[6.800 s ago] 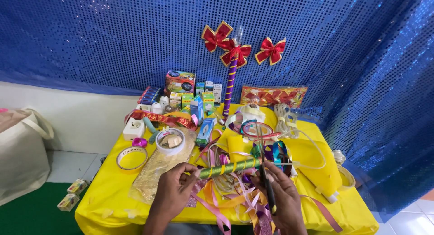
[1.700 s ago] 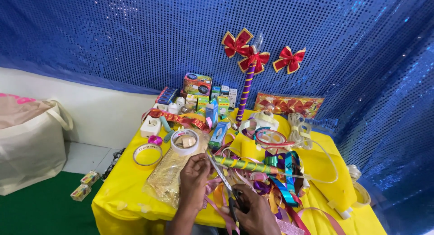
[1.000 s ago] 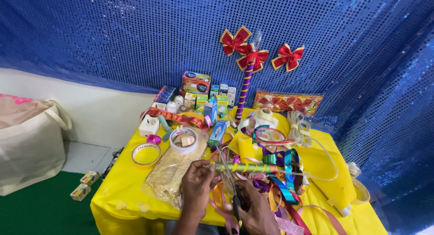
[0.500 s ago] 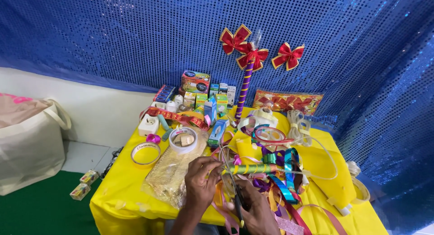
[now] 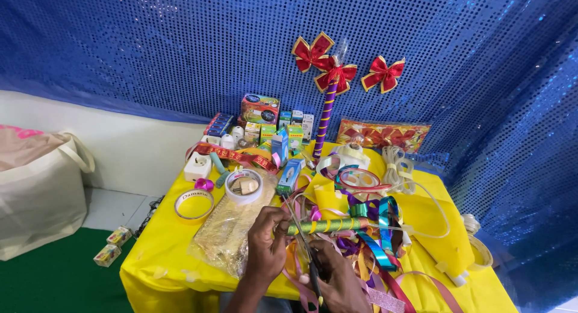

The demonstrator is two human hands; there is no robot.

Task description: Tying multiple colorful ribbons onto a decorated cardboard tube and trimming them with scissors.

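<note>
My left hand pinches the near end of a green stick wound with gold ribbon, which lies across a heap of coloured ribbons. In my right hand are scissors; their blades point up and away and cross the stick's left end beside my left fingers. Both hands sit low over the front of the yellow table.
A gold mesh sheet lies left of my hands, with tape rolls and a white socket behind it. Small boxes and a purple bow-topped stick stand at the back. A cloth bag rests on the floor.
The stick swung from slanting down-right to nearly level. The scissors came up against its left end, and my hands have drawn closer together.
</note>
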